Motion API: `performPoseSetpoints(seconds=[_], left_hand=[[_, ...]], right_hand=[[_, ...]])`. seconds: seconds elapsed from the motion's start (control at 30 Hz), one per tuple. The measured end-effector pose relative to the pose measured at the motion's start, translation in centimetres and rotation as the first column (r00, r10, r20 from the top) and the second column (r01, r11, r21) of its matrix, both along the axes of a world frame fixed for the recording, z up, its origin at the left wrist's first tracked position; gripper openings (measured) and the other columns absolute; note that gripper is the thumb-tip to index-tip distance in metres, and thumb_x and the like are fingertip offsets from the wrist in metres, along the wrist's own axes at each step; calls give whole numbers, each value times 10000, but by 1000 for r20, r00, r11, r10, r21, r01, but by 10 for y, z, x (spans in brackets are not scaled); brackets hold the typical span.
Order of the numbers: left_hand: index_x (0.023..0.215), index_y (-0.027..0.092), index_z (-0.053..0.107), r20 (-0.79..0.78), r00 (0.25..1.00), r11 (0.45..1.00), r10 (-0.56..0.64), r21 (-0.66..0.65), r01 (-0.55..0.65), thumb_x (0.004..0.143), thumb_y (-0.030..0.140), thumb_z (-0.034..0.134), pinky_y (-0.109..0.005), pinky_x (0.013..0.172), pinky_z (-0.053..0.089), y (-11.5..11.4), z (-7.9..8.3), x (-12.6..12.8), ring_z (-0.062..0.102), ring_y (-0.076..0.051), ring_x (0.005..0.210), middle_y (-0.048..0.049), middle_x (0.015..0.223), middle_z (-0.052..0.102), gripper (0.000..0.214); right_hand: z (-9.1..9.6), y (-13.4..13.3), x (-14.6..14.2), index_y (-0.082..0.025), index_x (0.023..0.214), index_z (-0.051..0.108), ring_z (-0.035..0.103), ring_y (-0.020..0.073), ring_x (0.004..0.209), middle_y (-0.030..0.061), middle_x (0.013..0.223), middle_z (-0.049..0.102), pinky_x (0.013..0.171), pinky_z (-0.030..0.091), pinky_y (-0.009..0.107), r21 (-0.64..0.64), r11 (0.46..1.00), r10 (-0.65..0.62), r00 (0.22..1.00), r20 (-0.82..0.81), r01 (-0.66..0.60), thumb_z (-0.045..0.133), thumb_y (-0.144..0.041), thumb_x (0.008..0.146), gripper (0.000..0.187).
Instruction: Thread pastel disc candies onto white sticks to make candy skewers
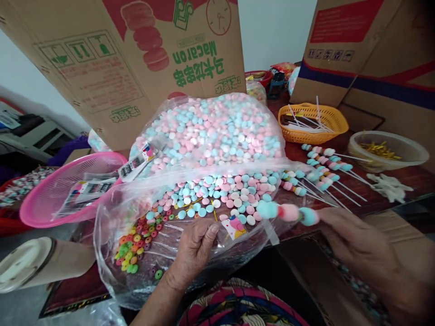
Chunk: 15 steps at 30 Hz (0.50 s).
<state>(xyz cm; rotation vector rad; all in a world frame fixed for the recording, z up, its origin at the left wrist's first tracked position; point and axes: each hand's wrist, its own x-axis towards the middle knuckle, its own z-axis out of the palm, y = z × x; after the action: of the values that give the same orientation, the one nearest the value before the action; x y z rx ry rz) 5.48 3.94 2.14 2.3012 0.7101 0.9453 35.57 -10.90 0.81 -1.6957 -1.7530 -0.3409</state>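
Note:
My left hand [196, 242] is closed in a pinch over the front of a large clear plastic bag. At its fingertips is a small clear bag printed in pink and yellow [234, 227], and a gold twist tie [214, 209] stands up beside the thumb. My right hand [355, 240], somewhat blurred, is closed at one end of a candy skewer [288, 213] threaded with blue, pink and red pieces. Its stick is hidden by the hand. Behind lie loose pink, blue and white candies [217, 131], with colourful ring candies [136, 244] at the left.
A pink basket [30, 203] holds printed bags; a lidded cup [68, 262] stands in front. On the right are finished candy skewers [322, 174], a yellow basket [340, 122] with white sticks, and a plastic bowl [416, 156] of gold ties. Cardboard boxes [163, 86] stand behind.

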Motion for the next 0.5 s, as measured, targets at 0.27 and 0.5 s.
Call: performPoseSetpoints(seconds=[0.27,0.5], left_hand=[[866,178,624,-19,1000,998,-18,-61,17,922,197,456,-220,595,432,0,7,-12,531,-108,581,16,638,598,178],[917,188,652,-108,987,985,-117,-137,102,939,238,423,-239,677,459,-1,14,-15,602,-133,698,-8,736,658,236]], right_hand=[[21,13,-31,-172,1065,581,596,179,778,64,893,651,692,462,315,-25,981,195,963,185,-194,493,-42,856,262],[24,15,-35,-145,1042,601,610,188,820,82,906,657,756,475,321,-25,987,164,971,174,-162,486,-69,869,221]])
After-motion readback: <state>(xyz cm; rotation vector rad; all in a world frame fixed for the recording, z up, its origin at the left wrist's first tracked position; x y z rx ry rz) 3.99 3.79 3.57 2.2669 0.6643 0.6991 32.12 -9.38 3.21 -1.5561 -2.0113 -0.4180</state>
